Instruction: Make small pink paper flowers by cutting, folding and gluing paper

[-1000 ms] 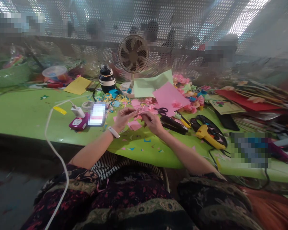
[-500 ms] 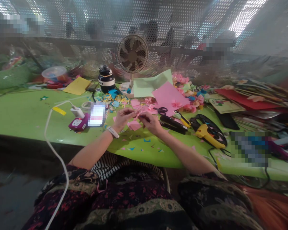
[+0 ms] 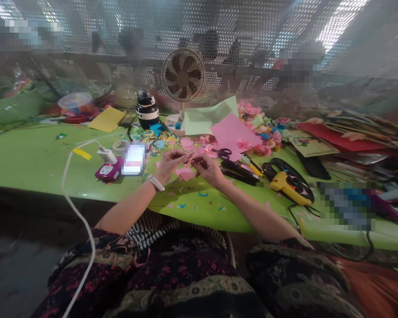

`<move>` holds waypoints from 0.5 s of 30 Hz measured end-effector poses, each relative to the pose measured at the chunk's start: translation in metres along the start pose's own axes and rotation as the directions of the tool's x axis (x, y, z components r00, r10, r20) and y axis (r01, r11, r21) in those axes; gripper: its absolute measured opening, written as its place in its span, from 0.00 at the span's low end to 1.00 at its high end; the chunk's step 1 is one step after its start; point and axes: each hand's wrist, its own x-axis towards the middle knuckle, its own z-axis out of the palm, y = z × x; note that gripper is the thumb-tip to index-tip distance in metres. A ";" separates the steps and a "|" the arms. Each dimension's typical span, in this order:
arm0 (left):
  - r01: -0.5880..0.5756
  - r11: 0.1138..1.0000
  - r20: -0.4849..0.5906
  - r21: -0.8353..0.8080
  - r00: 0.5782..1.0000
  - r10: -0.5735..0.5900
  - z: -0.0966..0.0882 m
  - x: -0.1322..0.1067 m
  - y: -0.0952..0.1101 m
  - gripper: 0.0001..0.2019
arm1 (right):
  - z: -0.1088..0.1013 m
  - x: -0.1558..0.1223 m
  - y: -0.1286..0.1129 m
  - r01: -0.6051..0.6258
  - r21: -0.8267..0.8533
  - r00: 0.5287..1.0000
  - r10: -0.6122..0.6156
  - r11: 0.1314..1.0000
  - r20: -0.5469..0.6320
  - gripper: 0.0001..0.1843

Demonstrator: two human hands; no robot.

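Note:
My left hand (image 3: 171, 165) and my right hand (image 3: 208, 169) meet over the green table, fingertips almost touching. Both are closed in a pinch on a small piece of pink paper (image 3: 190, 160), partly hidden by the fingers. Just below it lie pink paper squares (image 3: 185, 173). Beyond my hands are more pink cut pieces (image 3: 187, 142) and dark-handled scissors (image 3: 224, 153). A large pink sheet (image 3: 234, 134) overlaps a pale green sheet (image 3: 212, 118) behind them. To the right of my right hand rests a black stapler (image 3: 240, 172).
A lit phone (image 3: 134, 158) and a purple power adapter (image 3: 108, 170) with a white cable sit left. A fan (image 3: 183, 75) and dark bottle (image 3: 147, 110) stand behind. Right are yellow-handled pliers (image 3: 254, 165), a yellow glue gun (image 3: 290, 188) and a heap of paper flowers (image 3: 268, 134).
Almost nothing differs. My fingers shift very slightly around the small pink paper piece, and both hands stay in the same place.

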 end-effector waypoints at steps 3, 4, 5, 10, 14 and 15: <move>-0.014 1.000 0.018 0.008 1.000 0.014 0.000 0.000 0.001 0.18 | 0.001 0.000 0.002 0.004 -0.017 1.000 -0.005 1.000 -0.021 0.22; -0.016 1.000 0.020 0.012 1.000 0.016 0.000 -0.001 0.001 0.18 | 0.001 0.001 0.003 0.009 -0.027 1.000 -0.010 1.000 -0.018 0.23; -0.018 1.000 0.016 0.018 1.000 0.017 0.000 -0.001 0.002 0.18 | 0.000 0.001 0.003 0.019 -0.041 1.000 -0.019 0.999 -0.014 0.23; 0.005 1.000 0.005 0.020 1.000 -0.005 0.001 -0.001 0.005 0.18 | -0.005 0.001 -0.001 0.106 -0.163 0.994 -0.108 0.981 -0.004 0.22; 0.019 0.999 0.009 0.031 1.000 -0.020 0.000 -0.001 0.004 0.18 | -0.006 0.000 -0.003 0.154 -0.233 0.987 -0.161 0.960 -0.009 0.18; 0.011 0.999 0.002 0.044 1.000 -0.011 -0.001 -0.001 0.003 0.17 | -0.004 -0.001 -0.003 0.150 -0.221 0.987 -0.158 0.964 -0.019 0.17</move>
